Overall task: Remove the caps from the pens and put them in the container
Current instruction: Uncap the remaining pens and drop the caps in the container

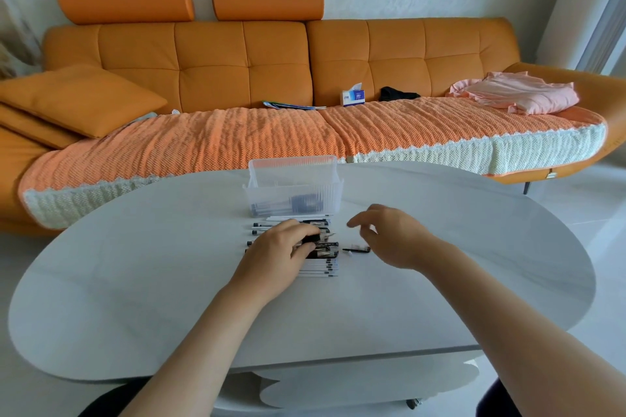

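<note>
1. Gripping a dark piece [312, 239] among the pens [318, 268], the left hand [279, 247] is curling its fingers down over the row. Whether that piece is a cap or a pen body cannot be told.
2. Right hand [389, 234] is hovering at 3 o'clock of the row, fingers loosely bent and apart, holding nothing.
3. Pens are lying side by side on the white table [135, 281], running from 9 to 3 o'clock, probably so that each one is presenting an end to either hand.
4. Clear container [294, 193] is standing at 12 o'clock of the row, just beyond it, likely so that each drop is needing only a short reach. Some dark items are lying inside.
5. One loose black cap [355, 250] is lying on the table at 3 o'clock of the row, near the right hand.
6. Left forearm is extending from 7 o'clock, wrist low, palm down. Right forearm is extending from 5 o'clock, wrist raised, palm down.
</note>
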`<state>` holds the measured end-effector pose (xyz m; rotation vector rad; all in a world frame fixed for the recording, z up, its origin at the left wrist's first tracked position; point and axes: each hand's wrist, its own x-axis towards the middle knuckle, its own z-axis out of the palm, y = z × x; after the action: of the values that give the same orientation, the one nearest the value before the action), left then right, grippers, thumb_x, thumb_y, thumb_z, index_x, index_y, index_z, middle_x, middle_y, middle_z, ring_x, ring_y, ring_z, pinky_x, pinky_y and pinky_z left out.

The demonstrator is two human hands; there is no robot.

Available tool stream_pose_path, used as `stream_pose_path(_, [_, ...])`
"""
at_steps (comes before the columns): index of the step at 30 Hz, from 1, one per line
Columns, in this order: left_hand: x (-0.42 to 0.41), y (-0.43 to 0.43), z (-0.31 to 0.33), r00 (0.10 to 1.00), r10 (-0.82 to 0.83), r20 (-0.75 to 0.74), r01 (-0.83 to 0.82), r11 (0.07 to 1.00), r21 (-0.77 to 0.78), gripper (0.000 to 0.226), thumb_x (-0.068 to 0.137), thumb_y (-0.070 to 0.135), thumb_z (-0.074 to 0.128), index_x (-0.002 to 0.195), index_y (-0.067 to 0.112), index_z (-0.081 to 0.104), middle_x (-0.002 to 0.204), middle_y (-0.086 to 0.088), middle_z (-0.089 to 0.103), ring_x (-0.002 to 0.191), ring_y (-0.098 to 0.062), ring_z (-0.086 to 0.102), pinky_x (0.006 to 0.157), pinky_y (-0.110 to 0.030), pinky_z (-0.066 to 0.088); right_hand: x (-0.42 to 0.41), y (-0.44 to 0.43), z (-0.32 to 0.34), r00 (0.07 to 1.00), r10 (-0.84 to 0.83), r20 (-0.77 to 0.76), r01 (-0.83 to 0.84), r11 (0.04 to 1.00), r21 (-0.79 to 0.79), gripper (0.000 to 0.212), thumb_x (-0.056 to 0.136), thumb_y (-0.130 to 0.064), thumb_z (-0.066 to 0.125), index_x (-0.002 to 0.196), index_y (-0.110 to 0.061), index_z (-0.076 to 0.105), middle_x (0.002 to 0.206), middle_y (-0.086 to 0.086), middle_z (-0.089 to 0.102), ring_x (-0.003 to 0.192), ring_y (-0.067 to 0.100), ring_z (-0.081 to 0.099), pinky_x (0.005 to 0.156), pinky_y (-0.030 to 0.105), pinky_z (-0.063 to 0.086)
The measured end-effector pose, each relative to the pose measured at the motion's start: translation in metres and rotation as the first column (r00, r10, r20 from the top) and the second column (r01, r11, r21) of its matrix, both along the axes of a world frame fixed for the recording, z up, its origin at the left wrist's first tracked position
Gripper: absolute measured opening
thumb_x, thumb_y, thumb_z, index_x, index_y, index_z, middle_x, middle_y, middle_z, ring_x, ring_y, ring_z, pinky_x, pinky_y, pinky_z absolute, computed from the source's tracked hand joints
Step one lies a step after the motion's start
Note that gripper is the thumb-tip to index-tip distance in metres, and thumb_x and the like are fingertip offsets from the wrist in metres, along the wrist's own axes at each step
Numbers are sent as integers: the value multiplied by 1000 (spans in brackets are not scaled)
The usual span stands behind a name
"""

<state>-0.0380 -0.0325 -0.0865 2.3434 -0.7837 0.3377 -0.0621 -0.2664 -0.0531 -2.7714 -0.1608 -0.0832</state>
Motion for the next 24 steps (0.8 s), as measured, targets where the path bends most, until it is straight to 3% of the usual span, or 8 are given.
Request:
stream_pose_path(4, [0,0,-2,1000,12,-6,-12,998,64,27,93,24,60,118,35,65,107,21,61,94,-1,57,82,-26,49,-1,-7,-4,993,2,-116,-10,997,-74,30,96,-30,53,122,-40,63,115,-12,55,89,8,52,78,25,42])
stream_pose_path(11, [-3,-3,0,998,50,41,-53,994,97,26,93,28,60,116,39,66,109,21,63,98,-2,57,78,-24,47,5,3,-13,997,-44,-62,38,995,-97,17,93,-36,59,107,-37,68,109,-11,60,93,13,56,70,28,43])
stream_pose_path(19, [-2,2,2,993,79,83,-85,994,76,24,92,27,61,113,37,67,104,19,65,92,-6,58,72,-26,47,3,12,-6,996,-39,79,32,995,90,10,89,-32,66,93,-39,60,97,-17,66,89,10,60,72,28,49])
stream_pose_path(24, [-2,1,2,994,61,90,-68,994,81,24,92,27,61,113,37,67,102,19,65,90,-5,57,69,-24,43,-2,16,-3,996,36,84,-49,987,150,13,88,-31,69,90,-40,60,97,-18,65,67,-7,52,62,19,39])
